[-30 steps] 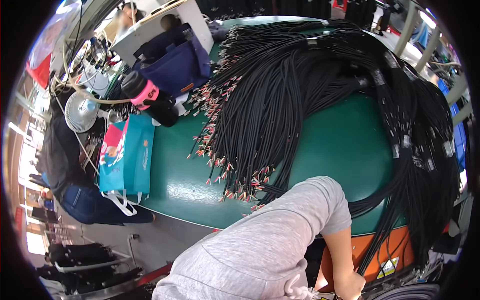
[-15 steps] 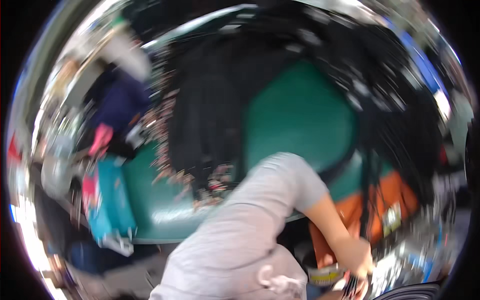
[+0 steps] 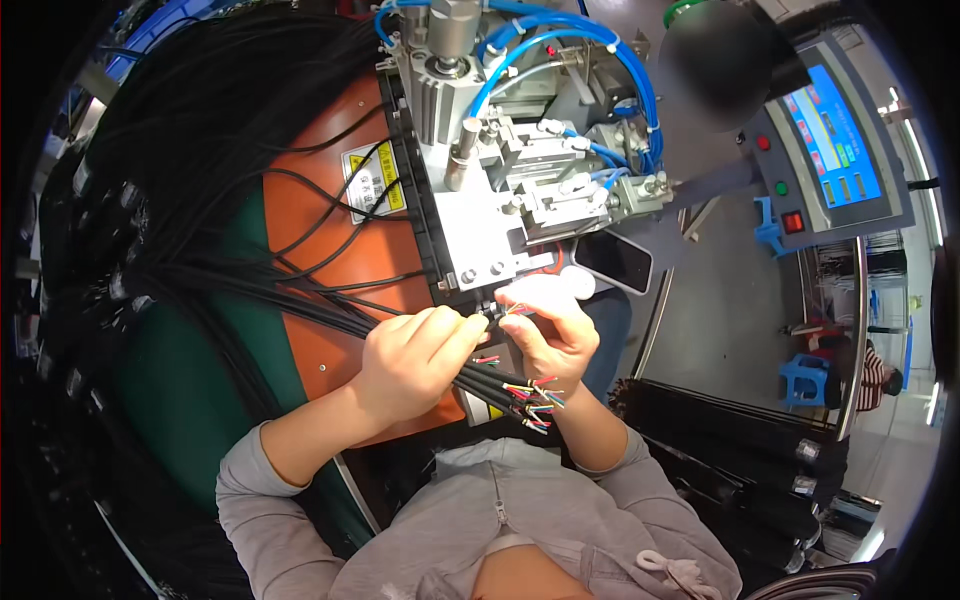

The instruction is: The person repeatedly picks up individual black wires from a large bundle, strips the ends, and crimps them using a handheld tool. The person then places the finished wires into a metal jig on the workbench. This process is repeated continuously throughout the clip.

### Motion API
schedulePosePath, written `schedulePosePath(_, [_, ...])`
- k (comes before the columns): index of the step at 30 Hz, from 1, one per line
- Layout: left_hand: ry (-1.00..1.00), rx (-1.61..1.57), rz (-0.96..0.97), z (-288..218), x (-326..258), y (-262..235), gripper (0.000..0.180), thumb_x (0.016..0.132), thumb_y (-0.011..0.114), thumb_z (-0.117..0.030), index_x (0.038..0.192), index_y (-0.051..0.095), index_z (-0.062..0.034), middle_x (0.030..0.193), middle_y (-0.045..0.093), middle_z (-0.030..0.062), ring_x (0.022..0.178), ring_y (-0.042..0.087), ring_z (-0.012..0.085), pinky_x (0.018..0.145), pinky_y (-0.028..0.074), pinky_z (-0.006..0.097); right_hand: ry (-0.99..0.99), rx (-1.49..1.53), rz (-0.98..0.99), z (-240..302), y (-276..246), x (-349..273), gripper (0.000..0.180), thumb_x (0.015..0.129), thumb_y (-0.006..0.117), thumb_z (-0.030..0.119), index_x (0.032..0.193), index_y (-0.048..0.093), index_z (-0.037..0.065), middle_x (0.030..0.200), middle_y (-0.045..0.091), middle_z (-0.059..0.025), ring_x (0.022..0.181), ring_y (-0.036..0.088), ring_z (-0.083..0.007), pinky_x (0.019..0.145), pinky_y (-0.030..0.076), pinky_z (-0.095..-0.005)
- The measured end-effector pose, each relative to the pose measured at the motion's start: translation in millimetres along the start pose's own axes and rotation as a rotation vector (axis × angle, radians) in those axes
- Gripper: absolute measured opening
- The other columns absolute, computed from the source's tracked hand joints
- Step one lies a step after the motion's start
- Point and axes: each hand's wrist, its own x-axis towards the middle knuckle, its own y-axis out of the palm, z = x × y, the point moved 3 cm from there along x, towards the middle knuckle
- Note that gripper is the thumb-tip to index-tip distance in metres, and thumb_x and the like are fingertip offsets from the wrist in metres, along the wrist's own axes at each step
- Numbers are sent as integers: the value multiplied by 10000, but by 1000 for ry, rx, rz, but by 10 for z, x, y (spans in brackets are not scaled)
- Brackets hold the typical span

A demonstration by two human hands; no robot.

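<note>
A bundle of black cables (image 3: pixel 490 383) runs under my left hand (image 3: pixel 410 360), its fingers closed around it. Stripped ends with thin coloured wires (image 3: pixel 540 395) fan out to the right of that fist. My left thumb and forefinger reach the front of a metal pneumatic machine (image 3: pixel 475 225). There my right hand (image 3: pixel 562 325) pinches the thin coloured wires of one cable end (image 3: pixel 515 309), close to my left fingertips. Several single black cables lead into the machine's left side.
An orange plate (image 3: pixel 340 270) with a warning label lies beneath the machine, beside a green surface (image 3: pixel 170 370) heaped with black cables. A phone (image 3: pixel 613 262) rests right of the machine. Farther right stand a control panel with a lit screen (image 3: pixel 835 140) and blue stools (image 3: pixel 803 378).
My view has swung from the green table with black cables over to the machine. Both hands now meet at its front, holding cables; the earlier frame is blurred.
</note>
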Motion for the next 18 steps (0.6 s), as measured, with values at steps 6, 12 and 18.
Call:
schedulePosePath(6, [-3,-26,-36,15,-57,-89,245,735,677,-139,943,636,-15,778,553,28,623,572,136,471,418,249,378,334,217,-15,111,18,79,791,711,0,855,668,-18,905,650,-100,867,602,-172,772,477,-292])
schedulePosePath(12, [-34,55,48,4,-54,-44,174,727,666,-114,874,624,-31,732,495,16,597,533,114,439,374,245,298,67,71,-5,97,71,100,754,734,-6,825,664,-1,826,654,-82,768,606,-178,730,474,-295])
schedulePosePath(18, [13,104,21,-16,-20,-39,134,719,663,-82,840,621,-43,739,503,11,584,524,102,431,365,231,253,-53,56,62,59,83,110,739,738,-10,800,647,6,762,644,-77,729,593,-185,688,462,-291])
